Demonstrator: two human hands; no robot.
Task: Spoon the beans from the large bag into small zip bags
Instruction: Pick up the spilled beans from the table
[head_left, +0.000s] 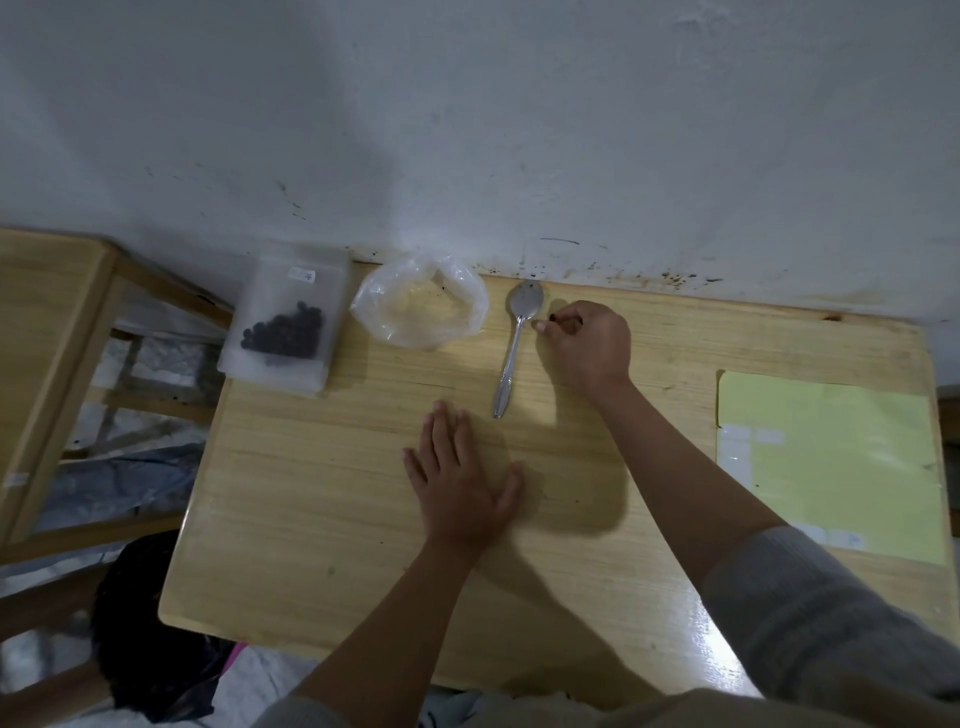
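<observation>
A large clear bag (421, 306) with its rim rolled open sits at the table's far edge; I see almost no beans inside it. Left of it lies a frosted small zip bag (283, 322) holding a cluster of dark beans. A metal spoon (511, 353) lies on the table right of the large bag, bowl toward the wall. My right hand (587, 343) is just right of the spoon's bowl, fingers curled, pinching a dark bean (553, 318) at its fingertips. My left hand (460, 478) rests flat on the table, fingers straight, below the spoon's handle.
A yellow-green sheet (831, 462) with white stickers lies on the wooden table (322, 519) at the right. A white wall rises directly behind the table. A second wooden piece of furniture (47, 332) stands to the left, a dark bag (150, 629) on the floor beneath.
</observation>
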